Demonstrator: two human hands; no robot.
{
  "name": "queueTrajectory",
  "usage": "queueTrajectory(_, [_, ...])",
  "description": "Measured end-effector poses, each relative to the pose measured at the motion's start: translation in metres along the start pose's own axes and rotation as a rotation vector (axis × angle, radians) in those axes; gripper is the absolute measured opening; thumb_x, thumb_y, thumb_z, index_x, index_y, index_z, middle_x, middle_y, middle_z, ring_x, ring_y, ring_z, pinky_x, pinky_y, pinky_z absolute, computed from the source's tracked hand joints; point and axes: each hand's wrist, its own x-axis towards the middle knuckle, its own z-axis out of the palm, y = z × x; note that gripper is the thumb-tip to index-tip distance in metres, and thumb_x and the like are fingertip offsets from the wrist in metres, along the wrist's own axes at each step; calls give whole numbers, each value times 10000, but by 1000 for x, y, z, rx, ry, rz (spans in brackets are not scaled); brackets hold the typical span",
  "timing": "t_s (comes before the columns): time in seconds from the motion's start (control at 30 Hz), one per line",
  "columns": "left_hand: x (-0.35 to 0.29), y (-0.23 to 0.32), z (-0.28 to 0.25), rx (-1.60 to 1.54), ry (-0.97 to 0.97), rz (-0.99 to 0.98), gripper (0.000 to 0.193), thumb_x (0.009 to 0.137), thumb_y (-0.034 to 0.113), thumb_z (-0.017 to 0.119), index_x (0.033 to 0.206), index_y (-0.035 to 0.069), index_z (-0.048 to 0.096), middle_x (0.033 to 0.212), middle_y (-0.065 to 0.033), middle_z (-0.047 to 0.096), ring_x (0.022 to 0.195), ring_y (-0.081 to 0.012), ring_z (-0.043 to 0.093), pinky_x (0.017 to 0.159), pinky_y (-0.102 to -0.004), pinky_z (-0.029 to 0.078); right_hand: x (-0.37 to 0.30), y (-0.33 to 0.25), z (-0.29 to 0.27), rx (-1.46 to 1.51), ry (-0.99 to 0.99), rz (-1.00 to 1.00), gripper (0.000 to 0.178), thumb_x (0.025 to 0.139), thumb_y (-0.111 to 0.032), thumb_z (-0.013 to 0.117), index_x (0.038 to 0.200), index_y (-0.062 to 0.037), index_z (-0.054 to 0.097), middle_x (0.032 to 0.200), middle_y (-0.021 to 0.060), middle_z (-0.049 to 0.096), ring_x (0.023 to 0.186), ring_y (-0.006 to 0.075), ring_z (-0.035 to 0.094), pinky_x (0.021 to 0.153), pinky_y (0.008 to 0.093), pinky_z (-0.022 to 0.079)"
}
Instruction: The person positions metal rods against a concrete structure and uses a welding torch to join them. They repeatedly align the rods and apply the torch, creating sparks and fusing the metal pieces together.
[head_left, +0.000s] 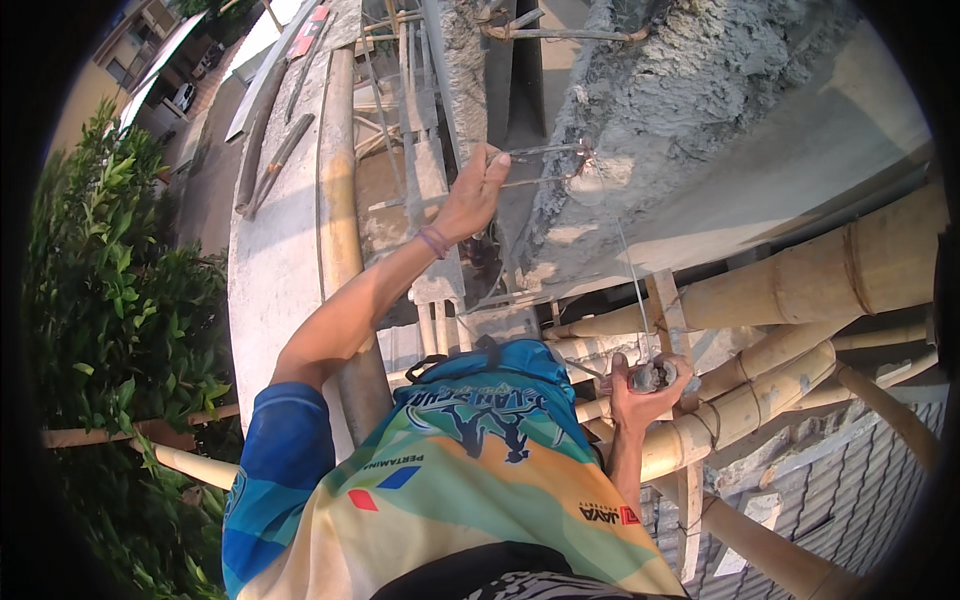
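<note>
My left hand [474,196] reaches forward, closed at the near end of a thin bent metal rod [545,150]. The rod's far end meets the rough grey concrete face. From there a thin pale line [627,250] runs taut down to my right hand [648,393]. That hand is low on the right, its fingers curled round a grey, rounded piece [655,374] whose exact kind I cannot make out. The fingertips of my left hand are partly hidden behind the thumb and rod.
Bamboo poles [770,300] lashed together stand on the right above a tiled roof [850,510]. A concrete ledge [285,240] with a thick yellowed pipe [342,190] and loose sticks [275,165] lies left. Leafy branches [110,300] and a ground far below show beyond it.
</note>
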Motion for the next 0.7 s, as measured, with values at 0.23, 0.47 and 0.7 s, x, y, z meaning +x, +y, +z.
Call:
queueTrajectory(0.23, [-1,0,0,-21,14,39,398,1097,417,399,1097,27,480,850,-88,453,806,-181,450,803,-333,431,-5,12,-2,96,43,200,572,717,-226,894,1088,-41,500,937,73,491,802,200,503,738,339,448])
queueTrajectory(0.47, [-2,2,0,16,5,31,400,1097,406,407,1149,17,488,897,-118,503,849,-225,508,835,-358,450,0,4,-1,-86,-46,-193,575,663,-243,917,1016,-50,506,876,84,511,780,213,510,690,349,433])
queueTrajectory(0.7, [-2,4,3,3,58,117,358,1093,368,429,1053,12,439,830,-190,491,786,-329,518,783,-421,448,-2,7,-2,171,81,325,600,707,-218,905,1096,-25,491,969,93,507,835,193,511,701,290,456])
